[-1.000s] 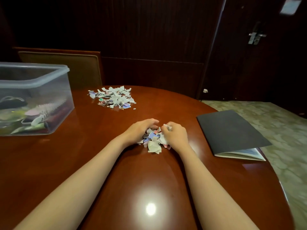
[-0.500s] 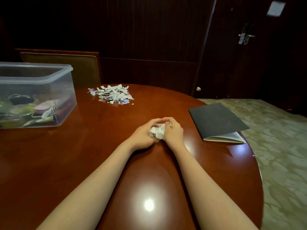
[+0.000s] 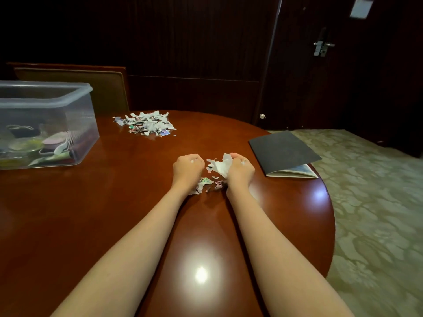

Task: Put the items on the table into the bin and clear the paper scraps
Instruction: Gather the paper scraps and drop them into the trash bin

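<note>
At the middle of the brown table [image 3: 114, 213], my left hand [image 3: 188, 168] is curled into a fist round paper scraps, with white bits showing between the fingers. My right hand [image 3: 240, 171] grips a larger bunch of white scraps [image 3: 220, 166] that sticks out on its left side. More loose scraps [image 3: 206, 185] lie on the table between and under the two hands. A second pile of paper scraps [image 3: 146, 123] lies at the far side of the table. The clear plastic bin [image 3: 52, 104] stands at the left, with several items inside.
A dark booklet [image 3: 282, 152] lies near the table's right edge. A padded chair back [image 3: 75, 88] stands behind the bin. Patterned carpet [image 3: 370, 202] is at the right, and a dark door with a metal handle [image 3: 321, 48] is at the back right.
My hands were pressed together over the near scraps and have drawn apart, each gripping a bunch. Some scraps now lie loose between them. The view has shifted a little.
</note>
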The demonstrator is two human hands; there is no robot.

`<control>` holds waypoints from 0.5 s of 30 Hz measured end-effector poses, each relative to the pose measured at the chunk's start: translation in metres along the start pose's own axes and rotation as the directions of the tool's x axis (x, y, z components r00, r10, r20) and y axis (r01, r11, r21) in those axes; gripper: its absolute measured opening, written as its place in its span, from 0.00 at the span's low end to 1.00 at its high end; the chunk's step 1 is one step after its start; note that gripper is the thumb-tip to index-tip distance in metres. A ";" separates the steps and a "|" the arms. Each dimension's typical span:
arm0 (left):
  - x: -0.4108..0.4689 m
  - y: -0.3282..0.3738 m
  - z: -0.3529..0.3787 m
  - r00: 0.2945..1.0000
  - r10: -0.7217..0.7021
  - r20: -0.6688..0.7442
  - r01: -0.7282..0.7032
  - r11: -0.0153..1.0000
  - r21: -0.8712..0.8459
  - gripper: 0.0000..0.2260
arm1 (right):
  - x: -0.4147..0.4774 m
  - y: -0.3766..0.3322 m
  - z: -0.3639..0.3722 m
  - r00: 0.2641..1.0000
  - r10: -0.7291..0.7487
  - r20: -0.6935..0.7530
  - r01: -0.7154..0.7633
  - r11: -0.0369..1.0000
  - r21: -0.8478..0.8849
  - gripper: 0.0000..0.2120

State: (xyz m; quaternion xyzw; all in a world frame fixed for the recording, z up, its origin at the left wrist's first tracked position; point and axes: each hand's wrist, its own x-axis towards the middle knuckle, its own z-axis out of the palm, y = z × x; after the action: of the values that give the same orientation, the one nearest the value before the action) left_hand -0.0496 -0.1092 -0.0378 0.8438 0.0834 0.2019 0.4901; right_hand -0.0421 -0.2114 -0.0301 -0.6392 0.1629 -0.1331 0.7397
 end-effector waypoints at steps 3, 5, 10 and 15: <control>0.004 0.005 -0.003 0.973 -0.219 -0.074 0.196 0.952 -0.236 0.14 | -0.004 -0.004 -0.004 0.994 0.105 -0.015 -0.102 0.986 0.129 0.13; 0.001 0.016 -0.007 0.920 -0.383 -0.079 0.272 0.773 -0.574 0.16 | -0.008 -0.008 -0.006 0.976 0.219 0.004 -0.215 0.954 0.207 0.12; -0.020 0.044 -0.011 0.865 -0.489 0.112 0.320 0.367 -0.874 0.12 | -0.029 -0.011 0.000 0.959 0.273 0.074 -0.281 0.896 0.344 0.10; -0.047 0.069 0.001 0.834 -0.523 0.176 0.348 0.251 -0.903 0.11 | -0.049 -0.023 -0.003 0.977 0.188 0.102 -0.214 0.885 0.414 0.11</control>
State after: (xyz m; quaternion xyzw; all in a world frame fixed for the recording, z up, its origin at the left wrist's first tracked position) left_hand -0.0956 -0.1608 0.0095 0.3570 0.2281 0.1364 0.8955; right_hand -0.0878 -0.1976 -0.0044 -0.4474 0.1735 -0.0689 0.8746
